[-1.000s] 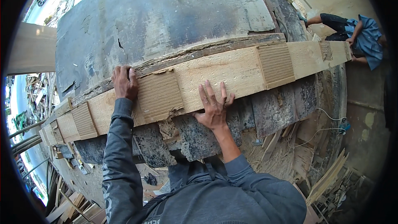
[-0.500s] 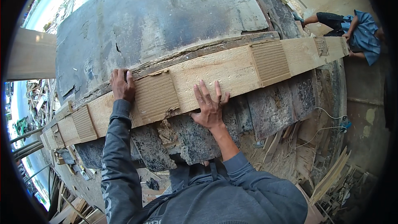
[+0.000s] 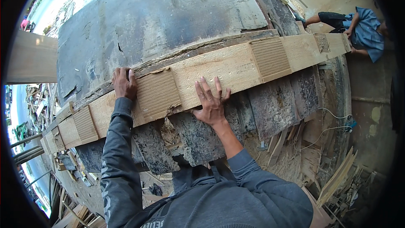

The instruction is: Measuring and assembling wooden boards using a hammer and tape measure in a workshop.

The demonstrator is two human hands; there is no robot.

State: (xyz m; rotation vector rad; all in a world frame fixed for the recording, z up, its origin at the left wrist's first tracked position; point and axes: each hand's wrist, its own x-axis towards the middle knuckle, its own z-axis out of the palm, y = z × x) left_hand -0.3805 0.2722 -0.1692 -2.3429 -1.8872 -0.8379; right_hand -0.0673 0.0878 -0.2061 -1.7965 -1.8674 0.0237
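Note:
A long pale wooden plank (image 3: pixel 228 63) runs from the lower left to the upper right in front of me, with corrugated cardboard pieces (image 3: pixel 158 90) lying across it at intervals. My left hand (image 3: pixel 125 84) is on the plank beside one cardboard piece, its fingers bent over the far edge. To the right of that cardboard, my right hand (image 3: pixel 213 107) lies on the plank's bare face with fingers spread. A co-worker in a blue shirt (image 3: pixel 366 29) stands at the plank's far right end with both hands at it.
Beyond the plank stretches a worn grey sheet-covered table (image 3: pixel 168 21), with a rough dark strip of wood along it. Dark, weathered boards (image 3: pixel 202 137) jut out on my side. Scrap wood (image 3: pixel 341 190) lies at lower right, near a thin white cord (image 3: pixel 322 133).
The whole view has shifted slightly, the plank's right end appearing a little higher and further left. Both my hands keep their places on the plank.

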